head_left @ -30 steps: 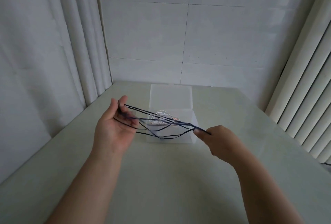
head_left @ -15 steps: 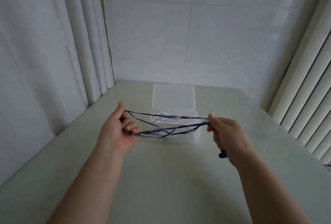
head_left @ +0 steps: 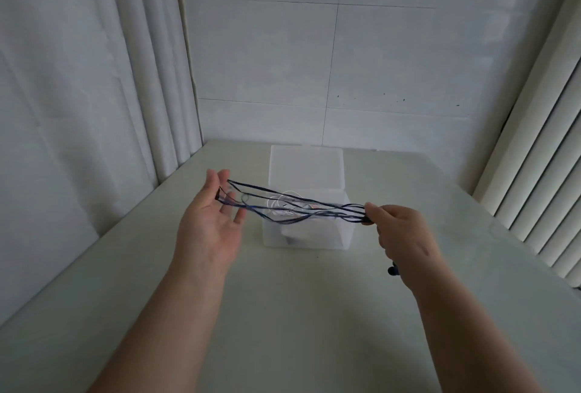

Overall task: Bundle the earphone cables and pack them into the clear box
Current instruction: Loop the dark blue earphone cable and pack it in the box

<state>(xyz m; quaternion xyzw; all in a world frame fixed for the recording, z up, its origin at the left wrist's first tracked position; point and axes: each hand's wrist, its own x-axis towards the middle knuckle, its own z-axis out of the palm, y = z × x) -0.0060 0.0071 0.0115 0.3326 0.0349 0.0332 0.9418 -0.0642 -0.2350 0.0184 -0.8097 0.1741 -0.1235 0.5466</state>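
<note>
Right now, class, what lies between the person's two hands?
In the head view, looped strands of dark earphone cable stretch from the left hand to the right hand. Behind them stands the clear box, white cable inside.

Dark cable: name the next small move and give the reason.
Probably bring the hands together to fold the loops. The dark cable is stretched in long strands between the open left hand and the pinching right hand, too long for the clear box.

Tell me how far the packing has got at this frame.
Done: a white earphone cable lies coiled in the open clear box. In hand: a dark cable, looped in several strands, stretched between the left hand and right hand. Left: bundling it and placing it in the box.
</note>
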